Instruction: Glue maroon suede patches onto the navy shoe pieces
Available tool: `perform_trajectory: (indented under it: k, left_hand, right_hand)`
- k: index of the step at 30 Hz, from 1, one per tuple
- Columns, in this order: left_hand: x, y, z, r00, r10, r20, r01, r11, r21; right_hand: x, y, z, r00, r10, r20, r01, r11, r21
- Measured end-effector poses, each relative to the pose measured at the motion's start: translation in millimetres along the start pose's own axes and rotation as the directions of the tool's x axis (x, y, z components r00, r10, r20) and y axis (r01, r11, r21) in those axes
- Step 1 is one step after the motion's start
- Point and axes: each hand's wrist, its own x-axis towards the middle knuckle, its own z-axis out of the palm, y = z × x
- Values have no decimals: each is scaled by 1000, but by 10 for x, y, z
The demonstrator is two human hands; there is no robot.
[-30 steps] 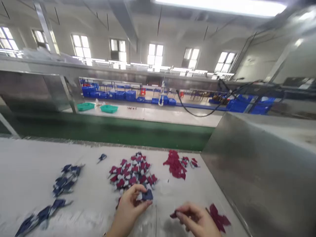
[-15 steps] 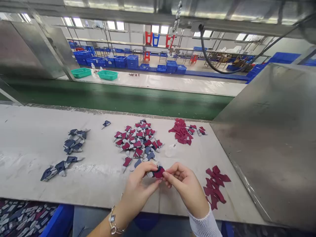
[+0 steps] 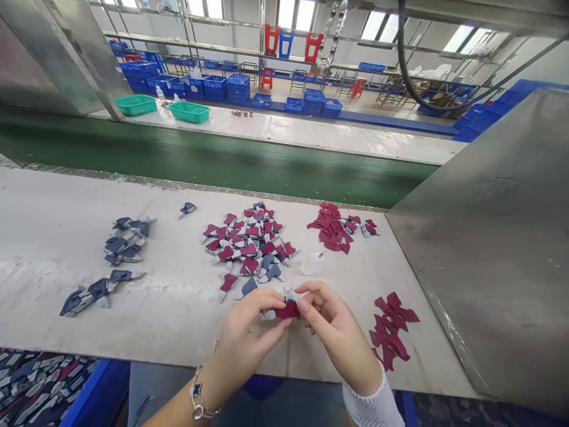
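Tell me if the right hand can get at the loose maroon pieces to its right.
Probably yes: the loose maroon pieces lie close by the right hand, with nothing visible standing between. It is at the maroon-and-blue piece, though, so the left hand would likely have to hold that alone.

One head-worn camera looks forward and down, close over the table, toward what seem distant windows.

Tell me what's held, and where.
A maroon and navy piece: left hand pinches its left side; right hand is at its right end, grip unclear.
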Motion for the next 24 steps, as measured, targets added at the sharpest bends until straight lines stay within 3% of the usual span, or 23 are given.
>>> perform_trajectory:
  k: [6, 9, 13, 18, 21, 24]
  left_hand:
    - [-5, 50, -18, 999, -5, -36, 5, 1000, -10]
    - [-38, 52, -24, 994, -102, -28, 99, 992, -77]
    - [-79, 84, -87, 944, -311, 107, 318, 946, -55]
    - [-68, 188, -204, 898, -365, 245, 343, 931, 125]
    - [-57, 234, -224, 879, -383, 285, 398, 917, 5]
    - [-58, 235, -212, 833, -459, 310, 523, 834, -172]
  right_hand:
    - [-83, -32, 112, 994, -99, 56, 109, 968, -227]
    - [-126, -37, 164, 983, -175, 54, 183, 922, -341]
    - [-158, -38, 186, 947, -299, 115, 317, 827, -463]
    - [-195, -109, 162, 901, -363, 235, 432, 729, -531]
    - [-206, -168, 134, 871, -383, 306, 490, 709, -508]
    - [-195, -193, 110, 853, -400, 336, 521, 705, -482]
